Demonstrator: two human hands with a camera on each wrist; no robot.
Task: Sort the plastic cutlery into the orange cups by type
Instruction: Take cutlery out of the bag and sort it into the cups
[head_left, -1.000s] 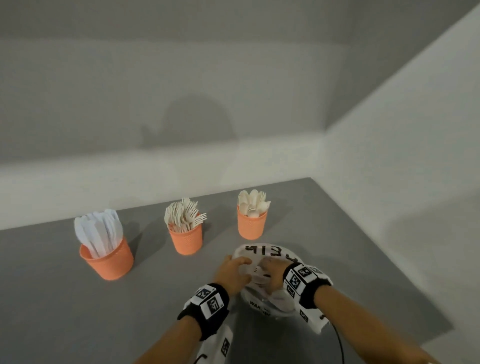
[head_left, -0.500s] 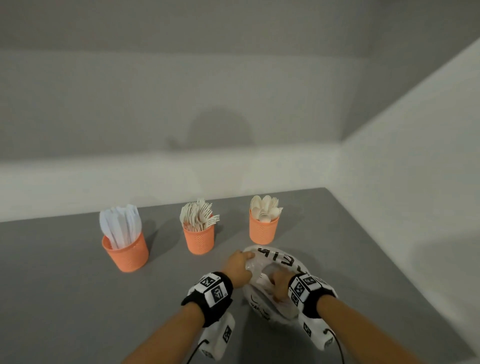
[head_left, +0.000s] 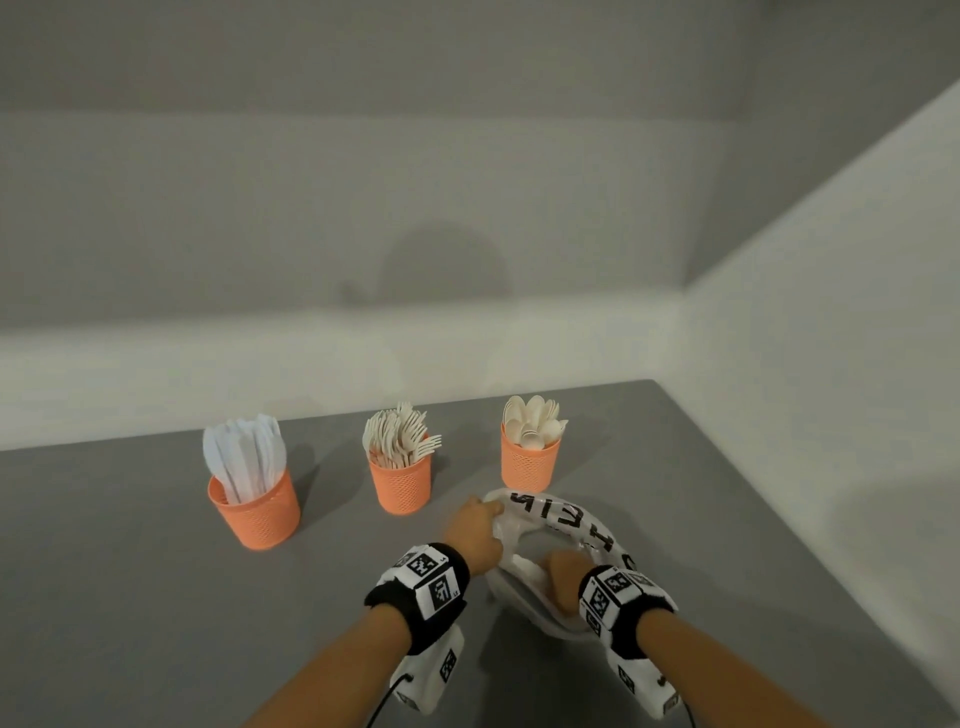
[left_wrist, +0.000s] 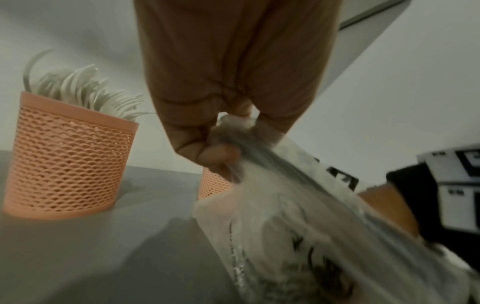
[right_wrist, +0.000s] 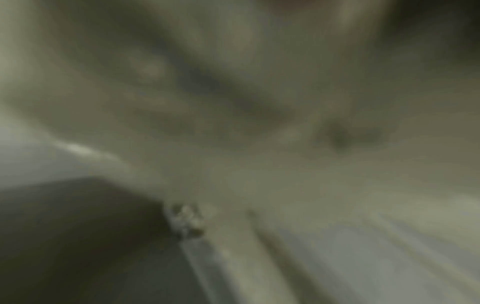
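Three orange mesh cups stand in a row on the grey table: knives in the left cup (head_left: 254, 512), forks in the middle cup (head_left: 400, 483), spoons in the right cup (head_left: 530, 465). In front of the spoon cup lies a clear plastic bag (head_left: 571, 525) with black letters. My left hand (head_left: 488, 522) pinches the bag's rim and holds it up; the left wrist view shows my left hand (left_wrist: 223, 148) bunching the film, with the fork cup (left_wrist: 67, 170) beside it. My right hand (head_left: 563, 577) reaches into the bag's mouth, fingers hidden. The right wrist view is a blur of film.
White walls close the table (head_left: 130, 597) at the back and along the right side. The bag lies near the right wall. Grey tabletop stretches to the left and in front of the cups.
My left hand went from resting on the bag to pinching its rim and lifting it. My right hand pushed deeper into the bag's mouth. The head view shifted slightly.
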